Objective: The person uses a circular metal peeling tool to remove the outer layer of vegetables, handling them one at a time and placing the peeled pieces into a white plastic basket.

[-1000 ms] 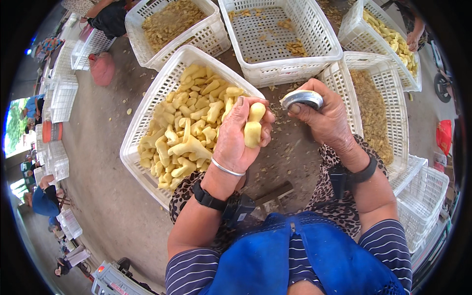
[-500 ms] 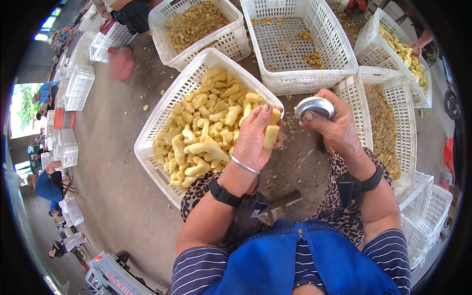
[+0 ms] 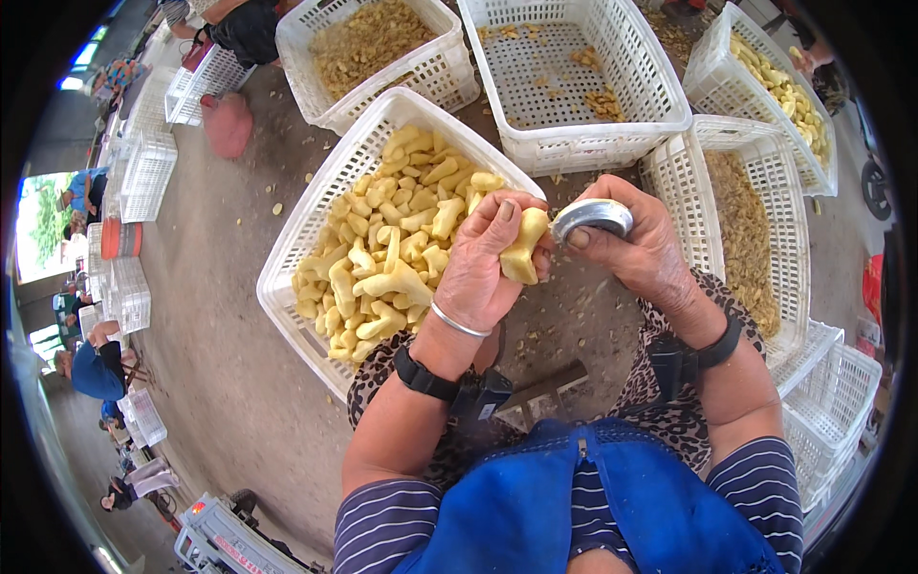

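My left hand (image 3: 490, 263) is closed around a piece of peeled ginger (image 3: 523, 247), pale yellow and held upright, over the right edge of a white basket (image 3: 287, 239). Inside that basket lies a heap of similar peeled ginger (image 3: 392, 258). My right hand (image 3: 643, 239) grips a round, shiny metal scraper (image 3: 595, 218), thumb pressed on its rim. The scraper's edge is close beside the ginger; whether they touch I cannot tell. My left fingertips are partly hidden behind the piece.
Ahead stand a basket of brown peelings (image 3: 368, 48) and a basket with a few scraps (image 3: 574, 86). On the right are another peelings basket (image 3: 746, 239), a basket of ginger (image 3: 779, 91) beside a co-worker's hand (image 3: 813, 59), and stacked crates (image 3: 827, 411). Scraps litter the concrete floor (image 3: 220, 335).
My right hand has brought the scraper leftward, close to the ginger. The ginger piece has turned in my left hand and shows a different side.
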